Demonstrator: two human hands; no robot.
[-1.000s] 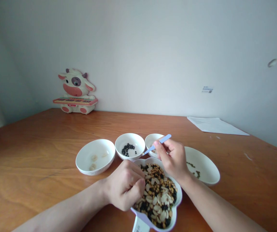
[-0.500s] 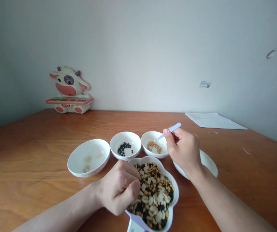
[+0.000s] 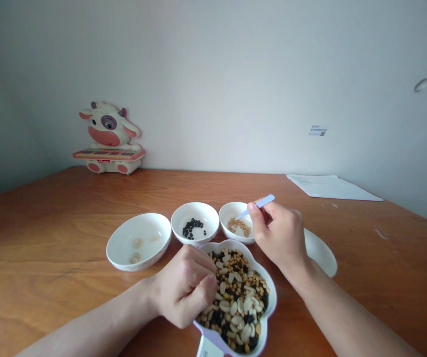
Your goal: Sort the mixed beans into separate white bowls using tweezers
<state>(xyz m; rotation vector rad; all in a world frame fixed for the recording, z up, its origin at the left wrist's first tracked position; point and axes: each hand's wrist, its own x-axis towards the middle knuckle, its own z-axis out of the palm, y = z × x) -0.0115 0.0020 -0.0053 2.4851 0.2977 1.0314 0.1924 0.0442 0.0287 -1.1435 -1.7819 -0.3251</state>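
My right hand point(image 3: 282, 235) pinches pale blue tweezers point(image 3: 265, 201) whose tips reach into a small white bowl point(image 3: 225, 214) of yellow beans point(image 3: 243, 229). Whether a bean sits between the tips is too small to tell. My left hand point(image 3: 187, 287) is closed in a fist at the left edge of a white-and-lilac flower-shaped tray point(image 3: 272, 297), covering part of it. Peanuts point(image 3: 234, 307), yellow beans and dark beans lie mixed in the tray. Left of the yellow beans' bowl stands another bowl point(image 3: 179, 215) with black beans point(image 3: 193, 225).
At left, a larger white bowl point(image 3: 124, 235) contains a few pale pieces point(image 3: 138, 243). A white plate point(image 3: 323, 253) lies partly behind my right wrist. Against the wall stand a cow-shaped toy keyboard point(image 3: 111, 144) and, at right, some white papers point(image 3: 328, 187).
The tweezers have dipped slightly left and down among the yellow beans, with my right hand following. My left hand keeps its place, and the view has shifted a little.
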